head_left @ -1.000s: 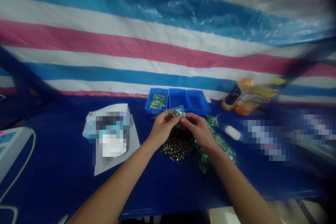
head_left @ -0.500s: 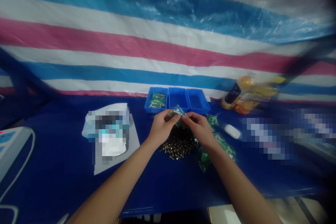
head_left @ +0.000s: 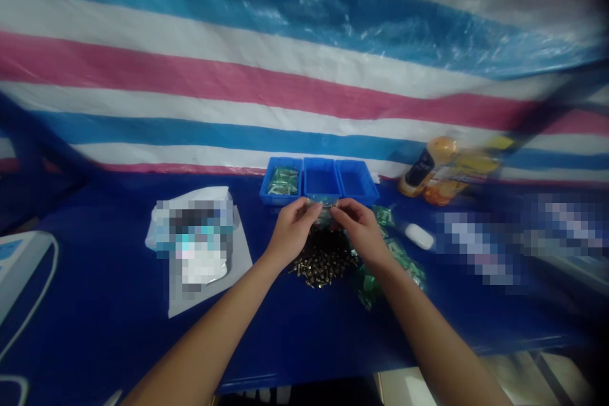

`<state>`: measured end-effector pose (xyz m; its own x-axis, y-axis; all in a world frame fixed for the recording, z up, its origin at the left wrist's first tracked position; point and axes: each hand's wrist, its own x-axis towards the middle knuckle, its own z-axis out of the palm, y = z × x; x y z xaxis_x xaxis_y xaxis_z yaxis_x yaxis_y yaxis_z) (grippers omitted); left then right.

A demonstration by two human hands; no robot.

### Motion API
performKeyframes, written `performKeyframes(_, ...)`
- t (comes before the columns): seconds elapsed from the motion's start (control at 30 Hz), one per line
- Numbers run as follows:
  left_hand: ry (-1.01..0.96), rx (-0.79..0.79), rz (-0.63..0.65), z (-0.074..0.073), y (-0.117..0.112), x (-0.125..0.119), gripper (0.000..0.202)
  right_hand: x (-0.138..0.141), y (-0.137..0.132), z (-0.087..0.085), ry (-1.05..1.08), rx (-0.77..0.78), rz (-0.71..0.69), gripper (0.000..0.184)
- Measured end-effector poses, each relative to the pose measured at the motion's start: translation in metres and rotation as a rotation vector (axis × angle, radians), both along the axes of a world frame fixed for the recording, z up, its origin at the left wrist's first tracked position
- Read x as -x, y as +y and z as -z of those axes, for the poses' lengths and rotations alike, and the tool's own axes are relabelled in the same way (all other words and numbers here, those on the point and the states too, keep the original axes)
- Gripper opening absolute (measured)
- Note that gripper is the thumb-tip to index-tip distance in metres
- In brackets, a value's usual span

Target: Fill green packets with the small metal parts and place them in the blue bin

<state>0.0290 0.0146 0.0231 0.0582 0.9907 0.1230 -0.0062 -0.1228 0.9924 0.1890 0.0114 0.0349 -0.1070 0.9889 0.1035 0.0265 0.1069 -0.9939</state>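
Both hands hold a small clear green-tinted plastic bag (head_left: 323,202) by its two sides, above a heap of screws (head_left: 320,266). My left hand (head_left: 294,228) pinches the left side between thumb and fingers. On the right side, my right hand (head_left: 358,227) pinches it the same way. The bag's lower part hangs between the hands, and its contents are too small to make out. To the right, partly behind my right forearm, lie several green plastic bags (head_left: 403,260). Small filled green bags (head_left: 283,181) lie in the left blue bin (head_left: 266,194).
Two more blue bins, the middle (head_left: 322,171) and the right (head_left: 356,177), stand behind my hands. A white oval object (head_left: 419,236) lies to the right, with orange bottles (head_left: 431,168) farther back. Paper with a plastic package (head_left: 240,260) lies left, beyond it a white device (head_left: 23,260).
The bag's top edge has gone from bunched up to stretched flat between my hands. My hands have moved slightly apart.
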Motion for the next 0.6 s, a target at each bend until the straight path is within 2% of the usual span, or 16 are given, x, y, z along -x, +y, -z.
performKeyframes(0.17, -0.043, 0.036, 0.045, 0.001, -0.002, -0.005, 0.033, 0.001, -0.001, -0.001, 0.029, 0.015, -0.021, 0.029)
performKeyframes(0.3, -0.109, 0.052, 0.046, 0.003, -0.006, -0.009, 0.032, 0.005, -0.004, 0.001, 0.024, 0.021, -0.034, 0.038)
performKeyframes(0.6, 0.030, -0.027, 0.100, 0.000, -0.015, -0.013, 0.035, 0.010, -0.007, 0.004, -0.103, -0.089, 0.030, 0.045)
